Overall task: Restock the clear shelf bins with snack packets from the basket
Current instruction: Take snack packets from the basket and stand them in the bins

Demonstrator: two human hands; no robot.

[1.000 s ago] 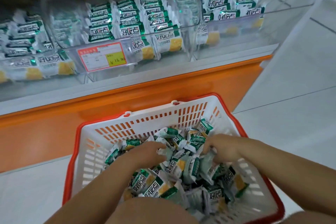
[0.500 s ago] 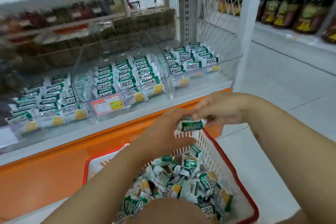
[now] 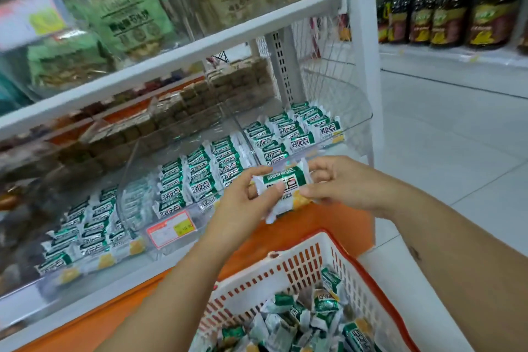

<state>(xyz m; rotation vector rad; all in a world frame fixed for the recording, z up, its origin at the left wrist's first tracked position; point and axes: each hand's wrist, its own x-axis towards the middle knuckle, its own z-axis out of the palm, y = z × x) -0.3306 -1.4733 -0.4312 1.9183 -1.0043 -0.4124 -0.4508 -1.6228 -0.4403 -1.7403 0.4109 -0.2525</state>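
Observation:
My left hand [image 3: 245, 200] and my right hand [image 3: 337, 183] together hold a small stack of green-and-white snack packets [image 3: 285, 183] in the air, just in front of the clear shelf bins. The middle bin [image 3: 200, 174] and the right bin [image 3: 297, 131] hold rows of the same packets standing on edge. A left bin [image 3: 85, 231] is filled too. Below my arms sits the white basket with a red rim [image 3: 320, 263], with several loose packets [image 3: 300, 320] heaped inside.
A price tag [image 3: 171, 228] hangs on the middle bin's front. The shelf base is orange [image 3: 114, 314]. Bagged goods [image 3: 125, 8] fill the shelf above. Dark bottles [image 3: 451, 14] line a far shelf at the right, across a white tiled floor [image 3: 457, 168].
Both hands came up out of the basket with packets and now hold them at bin height. The view has lifted from the basket toward the shelves.

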